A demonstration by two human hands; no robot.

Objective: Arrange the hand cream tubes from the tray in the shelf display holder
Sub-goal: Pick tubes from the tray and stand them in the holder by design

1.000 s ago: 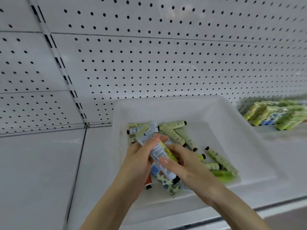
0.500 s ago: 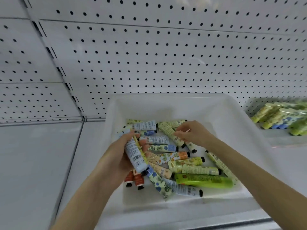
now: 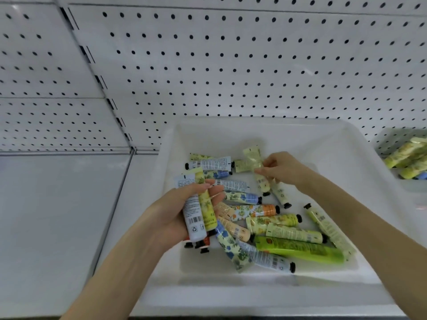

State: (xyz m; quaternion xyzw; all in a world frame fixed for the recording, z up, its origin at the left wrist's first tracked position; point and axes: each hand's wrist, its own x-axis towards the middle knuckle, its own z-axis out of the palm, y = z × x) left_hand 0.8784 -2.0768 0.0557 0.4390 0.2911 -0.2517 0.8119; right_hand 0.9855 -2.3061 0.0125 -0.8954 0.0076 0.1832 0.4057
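A white perforated metal back panel (image 3: 254,65) dotted with dark round holes rises from the rear edge of a flat white shelf board (image 3: 57,215), divided left of centre by a slotted vertical upright (image 3: 101,82).

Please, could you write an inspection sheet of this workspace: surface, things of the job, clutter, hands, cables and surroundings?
Surface: white shelf, carrying the tray.
Job's things: white tray holds many loose hand cream tubes; display holder at the right edge, partly cut off, holds shelved tubes.
Clutter: nothing seen.
Grippers: left hand grips a bundle of tubes above the tray; right hand pinches a pale yellow tube.
Cables: nothing seen.
Surroundings: white pegboard wall behind the shelf.
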